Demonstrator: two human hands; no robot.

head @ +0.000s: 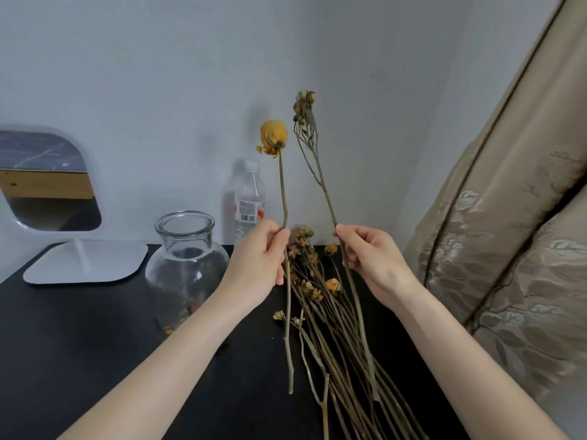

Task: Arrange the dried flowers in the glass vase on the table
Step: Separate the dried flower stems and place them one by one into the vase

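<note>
My left hand pinches the stem of a dried yellow flower, held upright above the table. My right hand grips a second dried stem with a withered pale bloom, also upright and leaning slightly left. Between and below my hands lies a pile of several dried flowers on the black table, stems pointing toward me. The round glass vase stands left of my left hand, with no stems in it and a few petal crumbs at its bottom.
A white stand mirror sits at the back left. A plastic water bottle stands behind the vase against the white wall. A beige patterned curtain hangs close along the right side.
</note>
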